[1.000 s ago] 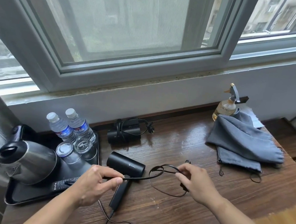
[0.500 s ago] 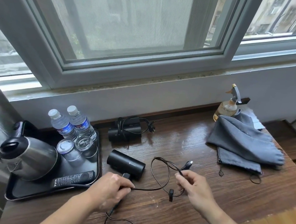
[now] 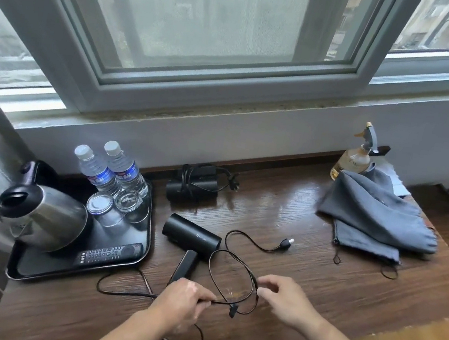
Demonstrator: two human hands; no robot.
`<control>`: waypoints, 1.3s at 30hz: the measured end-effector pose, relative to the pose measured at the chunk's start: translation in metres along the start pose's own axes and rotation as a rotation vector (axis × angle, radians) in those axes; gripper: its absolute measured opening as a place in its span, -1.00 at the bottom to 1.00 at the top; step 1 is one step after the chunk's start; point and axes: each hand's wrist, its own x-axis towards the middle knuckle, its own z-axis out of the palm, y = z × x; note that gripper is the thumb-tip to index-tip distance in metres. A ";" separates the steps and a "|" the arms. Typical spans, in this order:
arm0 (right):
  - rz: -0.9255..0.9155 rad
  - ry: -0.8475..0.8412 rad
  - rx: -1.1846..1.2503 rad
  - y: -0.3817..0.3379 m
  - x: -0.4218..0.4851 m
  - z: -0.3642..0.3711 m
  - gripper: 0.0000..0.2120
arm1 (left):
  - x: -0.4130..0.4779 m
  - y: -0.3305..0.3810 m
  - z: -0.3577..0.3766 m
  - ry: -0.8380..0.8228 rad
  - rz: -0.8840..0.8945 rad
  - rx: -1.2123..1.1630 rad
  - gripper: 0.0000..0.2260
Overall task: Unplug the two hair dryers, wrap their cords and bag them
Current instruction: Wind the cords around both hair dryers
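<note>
A black hair dryer (image 3: 191, 237) lies on the wooden desk (image 3: 283, 214), its handle pointing toward me. Its black cord (image 3: 235, 274) forms a loop in front of it, and the plug (image 3: 285, 243) rests on the desk to the right. My left hand (image 3: 181, 304) pinches the cord near the handle's end. My right hand (image 3: 283, 300) pinches the loop's right side. A second black hair dryer (image 3: 194, 187) with its cord wound round it sits by the wall. Grey cloth bags (image 3: 371, 217) lie in a heap at the right.
A black tray (image 3: 73, 267) at the left holds a steel kettle (image 3: 40, 214), two water bottles (image 3: 109, 169), two upturned glasses (image 3: 115, 207) and a remote (image 3: 109, 253). A spray bottle (image 3: 355, 155) stands behind the bags. The desk's front edge runs just below my hands.
The plug has dropped out of my right hand onto the desk. Both hands have moved nearer to me, and the cord loop between them has grown larger.
</note>
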 end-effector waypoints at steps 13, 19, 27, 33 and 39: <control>-0.222 0.270 -0.734 0.020 0.066 -0.067 -0.52 | 0.000 -0.021 0.034 0.061 -0.039 -0.046 -0.73; -0.230 0.221 -0.936 0.016 0.081 -0.057 -0.67 | 0.000 -0.014 0.039 0.100 -0.051 -0.134 -0.74; -0.176 0.266 -0.956 0.025 0.080 -0.051 -0.85 | 0.002 -0.005 0.034 0.095 0.000 -0.147 -0.73; -0.141 0.213 -0.950 0.033 0.068 -0.051 -0.90 | 0.002 -0.003 0.030 0.129 0.029 -0.158 -0.76; 0.060 0.175 -0.460 0.021 0.048 -0.040 -0.93 | 0.001 0.004 0.023 0.175 0.088 -0.204 -0.77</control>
